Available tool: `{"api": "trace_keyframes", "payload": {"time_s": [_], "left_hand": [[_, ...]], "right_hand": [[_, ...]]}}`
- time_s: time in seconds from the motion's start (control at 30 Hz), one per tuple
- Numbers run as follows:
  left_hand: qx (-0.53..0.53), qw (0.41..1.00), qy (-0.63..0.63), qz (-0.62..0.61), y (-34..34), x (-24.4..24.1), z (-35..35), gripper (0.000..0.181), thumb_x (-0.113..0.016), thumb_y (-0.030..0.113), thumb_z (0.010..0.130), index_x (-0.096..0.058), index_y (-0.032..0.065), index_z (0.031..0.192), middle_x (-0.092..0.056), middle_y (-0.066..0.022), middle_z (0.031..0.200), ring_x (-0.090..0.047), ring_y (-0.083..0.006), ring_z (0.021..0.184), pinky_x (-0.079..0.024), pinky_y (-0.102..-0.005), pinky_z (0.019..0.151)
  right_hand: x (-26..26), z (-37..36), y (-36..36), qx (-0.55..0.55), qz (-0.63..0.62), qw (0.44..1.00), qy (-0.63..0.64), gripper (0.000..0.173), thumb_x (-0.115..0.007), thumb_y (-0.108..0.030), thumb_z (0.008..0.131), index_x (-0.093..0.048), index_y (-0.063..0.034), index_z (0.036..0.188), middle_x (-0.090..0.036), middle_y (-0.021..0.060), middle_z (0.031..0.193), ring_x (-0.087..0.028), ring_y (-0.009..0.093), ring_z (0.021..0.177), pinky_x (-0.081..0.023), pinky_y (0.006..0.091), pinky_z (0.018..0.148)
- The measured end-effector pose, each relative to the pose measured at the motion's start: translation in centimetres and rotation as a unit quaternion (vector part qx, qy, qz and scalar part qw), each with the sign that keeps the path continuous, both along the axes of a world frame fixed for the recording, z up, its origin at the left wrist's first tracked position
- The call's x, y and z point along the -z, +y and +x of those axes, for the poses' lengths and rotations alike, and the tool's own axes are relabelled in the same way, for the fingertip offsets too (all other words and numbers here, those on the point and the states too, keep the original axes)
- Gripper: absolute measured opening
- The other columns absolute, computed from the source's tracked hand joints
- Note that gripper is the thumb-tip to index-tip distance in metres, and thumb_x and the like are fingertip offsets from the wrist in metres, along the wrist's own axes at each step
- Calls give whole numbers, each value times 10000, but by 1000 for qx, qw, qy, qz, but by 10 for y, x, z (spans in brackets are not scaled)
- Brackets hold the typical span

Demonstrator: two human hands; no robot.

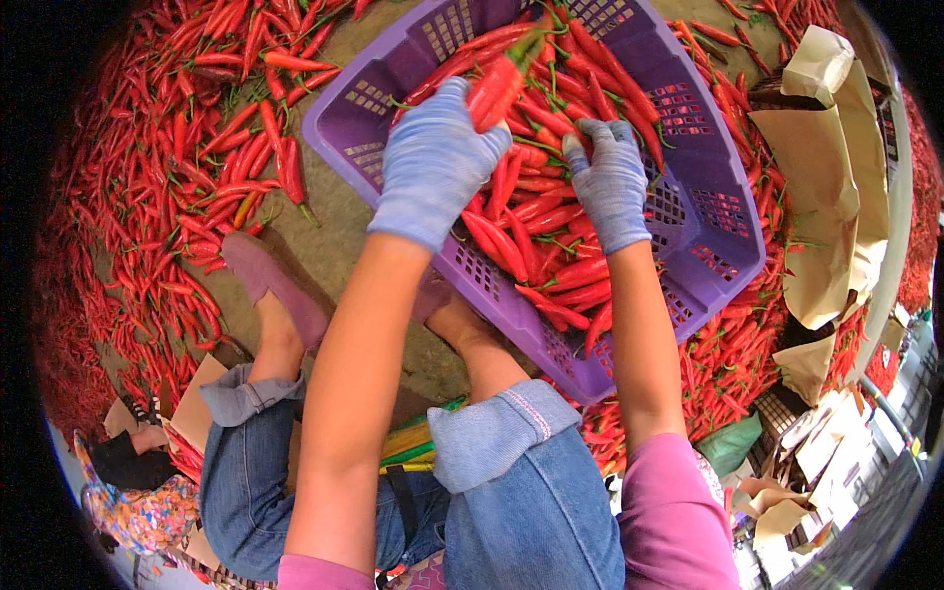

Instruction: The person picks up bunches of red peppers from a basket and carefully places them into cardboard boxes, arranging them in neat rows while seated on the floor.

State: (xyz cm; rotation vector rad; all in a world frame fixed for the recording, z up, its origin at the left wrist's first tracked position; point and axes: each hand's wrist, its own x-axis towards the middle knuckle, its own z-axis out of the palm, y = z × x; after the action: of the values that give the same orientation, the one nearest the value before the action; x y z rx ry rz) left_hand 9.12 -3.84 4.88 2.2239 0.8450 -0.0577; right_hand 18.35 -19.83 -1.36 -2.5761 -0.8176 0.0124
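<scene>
A purple plastic basket with latticed sides lies before me, partly filled with red chili peppers with green stems. My left hand, in a blue knitted glove, is closed around a few red chilies, their green stems pointing up and blurred. My right hand, gloved alike, is over the peppers inside the basket, thumb and fingertips bent down on them. Whether it grips a pepper I cannot tell.
Loose red chilies cover the ground at the left, with more right of the basket. My shoe stands near its left side. Brown paper drapes crates at the right. Another person in patterned clothing is at the lower left.
</scene>
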Motion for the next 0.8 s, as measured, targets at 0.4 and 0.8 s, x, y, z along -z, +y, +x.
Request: {"api": "trace_keyframes", "payload": {"time_s": [0.4,0.8], "left_hand": [[-105,893,-53,-435,-1,32,-13,295,-625,235,775,-574,23,975,-627,-71,864,-609,-148,692,-510,-272,607],[-148,741,-151,-638,-21,26,-39,325,-621,223,756,-566,-5,981,-615,-90,870,-604,-179,771,-508,-294,687]], "right_hand": [[-7,58,-13,-14,-158,987,39,271,-569,-240,812,-573,-113,1052,-562,165,1042,-576,323,897,-473,403,758],[-24,36,-13,-81,55,995,30,228,-471,32,742,-592,-60,911,-582,146,958,-602,298,826,-493,380,691]]}}
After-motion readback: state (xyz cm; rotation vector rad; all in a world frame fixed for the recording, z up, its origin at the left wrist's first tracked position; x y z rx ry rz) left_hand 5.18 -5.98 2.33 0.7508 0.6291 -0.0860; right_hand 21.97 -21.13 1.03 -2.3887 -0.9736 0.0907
